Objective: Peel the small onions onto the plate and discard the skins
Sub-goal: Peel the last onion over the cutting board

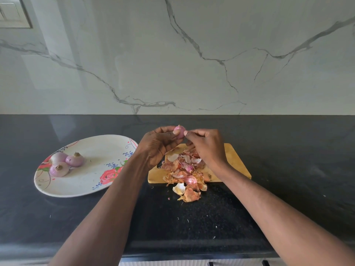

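My left hand (157,144) holds a small pink onion (180,130) up above the far edge of the wooden cutting board (235,160). My right hand (205,144) pinches the onion's skin with thumb and fingertip. A heap of peeled onion skins (185,173) covers the board's middle and spills over its near edge onto the counter. Three peeled onions (66,163) lie at the left end of the white flowered oval plate (92,169), left of the board.
The black stone counter (288,169) runs across the view, its front edge near me. A marble-patterned wall (192,64) rises behind it. Small skin scraps are scattered on the counter in front of the board.
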